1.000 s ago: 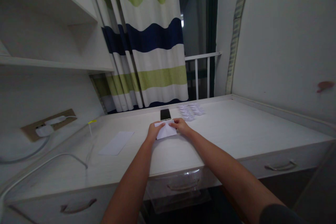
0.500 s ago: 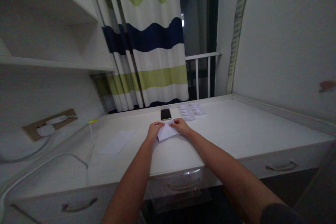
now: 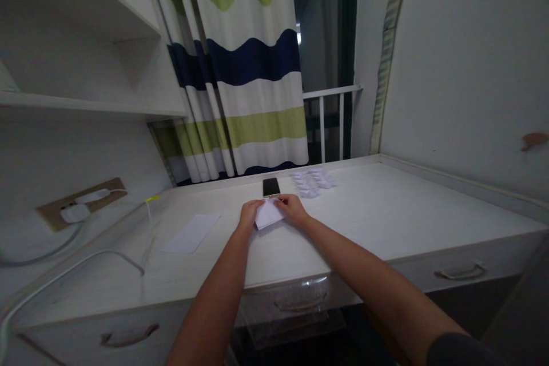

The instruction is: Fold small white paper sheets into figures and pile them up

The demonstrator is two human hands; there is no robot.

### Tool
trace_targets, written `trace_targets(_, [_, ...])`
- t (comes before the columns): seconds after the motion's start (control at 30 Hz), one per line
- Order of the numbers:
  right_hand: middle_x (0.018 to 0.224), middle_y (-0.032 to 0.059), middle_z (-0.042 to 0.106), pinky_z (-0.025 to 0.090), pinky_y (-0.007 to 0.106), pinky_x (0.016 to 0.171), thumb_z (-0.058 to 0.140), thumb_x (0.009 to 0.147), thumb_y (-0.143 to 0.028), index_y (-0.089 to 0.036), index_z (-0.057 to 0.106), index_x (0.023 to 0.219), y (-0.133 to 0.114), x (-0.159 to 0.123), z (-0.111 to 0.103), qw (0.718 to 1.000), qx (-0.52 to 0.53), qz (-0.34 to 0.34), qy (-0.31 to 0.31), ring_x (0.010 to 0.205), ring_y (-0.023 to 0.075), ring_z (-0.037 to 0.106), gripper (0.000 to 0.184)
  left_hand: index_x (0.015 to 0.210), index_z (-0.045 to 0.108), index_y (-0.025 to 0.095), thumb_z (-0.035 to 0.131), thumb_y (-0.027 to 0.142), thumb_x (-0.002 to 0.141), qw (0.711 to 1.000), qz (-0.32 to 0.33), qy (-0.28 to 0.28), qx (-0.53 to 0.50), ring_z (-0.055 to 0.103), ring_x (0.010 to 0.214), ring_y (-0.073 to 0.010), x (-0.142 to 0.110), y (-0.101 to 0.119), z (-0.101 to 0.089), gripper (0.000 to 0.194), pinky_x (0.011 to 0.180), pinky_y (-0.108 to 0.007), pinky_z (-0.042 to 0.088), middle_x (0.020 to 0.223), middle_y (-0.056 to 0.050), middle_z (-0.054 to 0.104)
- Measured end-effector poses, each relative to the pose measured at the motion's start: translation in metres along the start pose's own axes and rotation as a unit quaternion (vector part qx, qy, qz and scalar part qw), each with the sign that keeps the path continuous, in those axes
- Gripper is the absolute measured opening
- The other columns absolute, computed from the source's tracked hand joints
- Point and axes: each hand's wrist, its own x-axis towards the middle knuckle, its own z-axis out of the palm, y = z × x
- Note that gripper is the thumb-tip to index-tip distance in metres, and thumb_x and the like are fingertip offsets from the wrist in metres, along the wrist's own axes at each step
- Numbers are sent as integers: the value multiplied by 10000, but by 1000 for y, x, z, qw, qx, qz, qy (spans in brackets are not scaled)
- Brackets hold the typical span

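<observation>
A folded sheet of white paper (image 3: 269, 215) is held between my two hands over the middle of the desk. My left hand (image 3: 249, 214) grips its left edge, thumb on top. At the upper right edge, my right hand (image 3: 293, 207) pinches the paper with thumb and fingers. Just beyond the paper lies a dark phone (image 3: 271, 186), screen up. Several folded white paper pieces (image 3: 309, 182) lie in rows to the right of the phone. Off to the left, a flat stack or sheet of white paper (image 3: 191, 234) rests on the desk.
The white desk (image 3: 412, 206) meets a wall at right and a raised ledge at the back. A pale cable (image 3: 86, 260) crosses the left side below a socket with a plugged charger (image 3: 75, 213). Shelves (image 3: 86, 102) overhang the left; a striped curtain (image 3: 261, 91) hangs behind.
Both hands have shifted slightly left with the paper, and the paper shows narrower between them. The phone, the folded pieces and the paper at left stay put.
</observation>
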Motion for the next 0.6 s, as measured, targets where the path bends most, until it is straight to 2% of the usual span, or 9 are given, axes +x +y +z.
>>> trace_targets(0.2, [887,49,657,420,275,755,494,726,-121,-201,658,935,-13,-3,-4,987,-137,-83,-20,800,162,578,278,588,613,100,667,274,455,999,-24,4,-48,495,448,-119,0,0,1,226,446,-234,335,516,-17,581])
trace_targets(0.37, [919,43,654,420,281,773,497,711,-88,-218,634,993,-16,-4,-6,977,-178,-99,-67,828,168,582,340,605,607,98,660,255,447,996,-47,22,-72,482,425,-115,0,1,2,229,434,-235,334,490,-6,564])
trace_targets(0.6, [914,68,632,421,273,763,485,694,-76,-178,613,1032,-16,-6,-6,967,-198,-125,-98,797,155,570,376,594,589,108,655,240,443,993,-71,23,-94,495,428,-123,-3,6,3,211,435,-238,355,477,-4,557])
